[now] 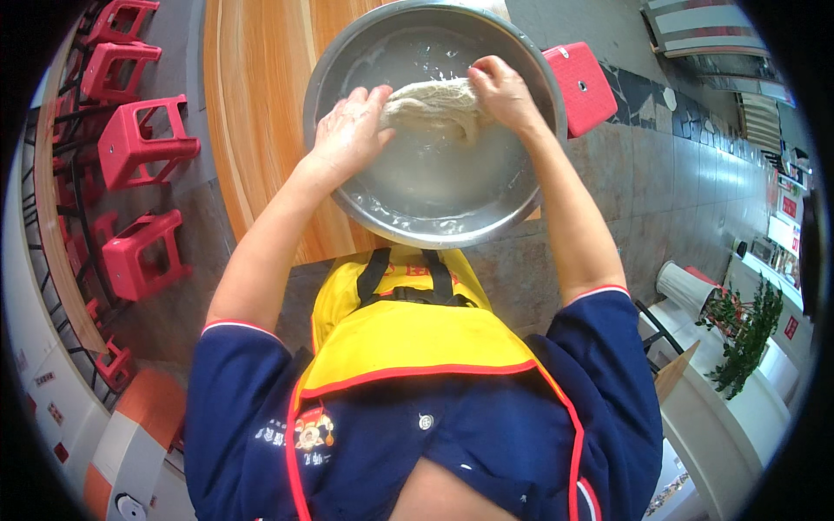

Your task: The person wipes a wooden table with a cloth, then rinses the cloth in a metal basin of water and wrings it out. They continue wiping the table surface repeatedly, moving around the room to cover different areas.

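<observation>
A wide stainless steel basin (417,228) holds cloudy water with a few bubbles near its wall. Over the water a wet, off-white loosely woven cloth (433,104) is stretched between both hands, its lower folds hanging down to the surface. My left hand (352,127) has one end of it, the fingers laid over the fabric and the thumb apart. At the other end, my right hand (505,91) pinches the cloth between thumb and fingers. Whether the cloth's underside is beneath the water is hidden.
The basin stands on a wooden table (260,117), overhanging its right side. A red plastic stool (583,88) is just beyond the basin's right rim. Several more red stools (143,254) line a long table at left. A potted plant (743,332) is at far right.
</observation>
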{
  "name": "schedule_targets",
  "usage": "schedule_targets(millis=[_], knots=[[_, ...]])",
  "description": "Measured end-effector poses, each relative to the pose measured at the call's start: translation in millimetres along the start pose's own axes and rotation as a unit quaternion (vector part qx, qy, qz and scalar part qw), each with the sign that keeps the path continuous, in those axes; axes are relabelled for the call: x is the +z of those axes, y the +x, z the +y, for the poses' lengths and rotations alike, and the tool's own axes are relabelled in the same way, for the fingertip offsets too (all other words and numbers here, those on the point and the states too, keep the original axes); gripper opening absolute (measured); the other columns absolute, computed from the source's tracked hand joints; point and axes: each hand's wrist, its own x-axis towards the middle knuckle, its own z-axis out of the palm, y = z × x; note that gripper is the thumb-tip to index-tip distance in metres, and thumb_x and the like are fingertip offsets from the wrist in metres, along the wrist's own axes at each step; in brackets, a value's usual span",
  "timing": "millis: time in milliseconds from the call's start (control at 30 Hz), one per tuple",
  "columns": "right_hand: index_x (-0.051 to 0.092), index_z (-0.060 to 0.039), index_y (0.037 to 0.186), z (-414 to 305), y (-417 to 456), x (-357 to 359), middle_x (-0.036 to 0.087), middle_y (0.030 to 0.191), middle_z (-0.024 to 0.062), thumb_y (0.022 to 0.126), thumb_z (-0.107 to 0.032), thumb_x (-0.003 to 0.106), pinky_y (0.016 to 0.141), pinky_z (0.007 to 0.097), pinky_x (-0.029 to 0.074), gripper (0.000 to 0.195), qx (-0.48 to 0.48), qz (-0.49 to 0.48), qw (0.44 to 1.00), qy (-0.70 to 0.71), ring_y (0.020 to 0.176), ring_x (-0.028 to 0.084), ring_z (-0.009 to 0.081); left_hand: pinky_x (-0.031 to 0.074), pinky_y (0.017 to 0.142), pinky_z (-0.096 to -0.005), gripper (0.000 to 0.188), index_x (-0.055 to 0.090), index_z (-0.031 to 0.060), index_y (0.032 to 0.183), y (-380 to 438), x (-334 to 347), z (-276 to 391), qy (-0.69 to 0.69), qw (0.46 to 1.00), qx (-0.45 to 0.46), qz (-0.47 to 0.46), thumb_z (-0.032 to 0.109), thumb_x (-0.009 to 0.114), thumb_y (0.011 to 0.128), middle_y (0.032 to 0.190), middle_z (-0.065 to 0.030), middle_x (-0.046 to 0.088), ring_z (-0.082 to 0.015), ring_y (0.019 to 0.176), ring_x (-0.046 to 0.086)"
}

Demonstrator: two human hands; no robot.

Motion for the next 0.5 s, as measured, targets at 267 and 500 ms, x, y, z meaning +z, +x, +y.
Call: schedule_targets(millis=[267, 500], knots=[[0.056, -0.0024, 0.073, -39, -57, -73, 0.054, 0.072, 0.0078, 0.074, -0.005, 0.056, 0.070, 0.0326, 0.045, 0.003, -0.152, -0.210, 0.965, -0.041, 0.076, 0.051, 0.0226, 0.046, 0.083, -0.0386, 0.011, 0.062, 0.0061, 0.088, -26, -12, -4, 0.039, 0.987, 0.141, 0.061, 0.002, 0.062, 0.078, 0.097, -0.0126, 0.050, -0.0303, 0.093, 0.050], [0.051, -0.0098, 0.115, -17, -73, -9, 0.049, 0.121, 0.0156, 0.077, -0.016, 0.061, 0.090, 0.0478, 0.044, 0.040, -0.151, -0.070, 0.940, -0.297, 0.112, 0.047, 0.0359, 0.048, 0.089, -0.0397, 0.042, 0.058, 0.0086, 0.113, -28, -2, 16, 0.083, 0.993, 0.064, -0.053, 0.015, 0.072, 0.073, 0.125, -0.0150, 0.041, -0.0345, 0.108, 0.048]])
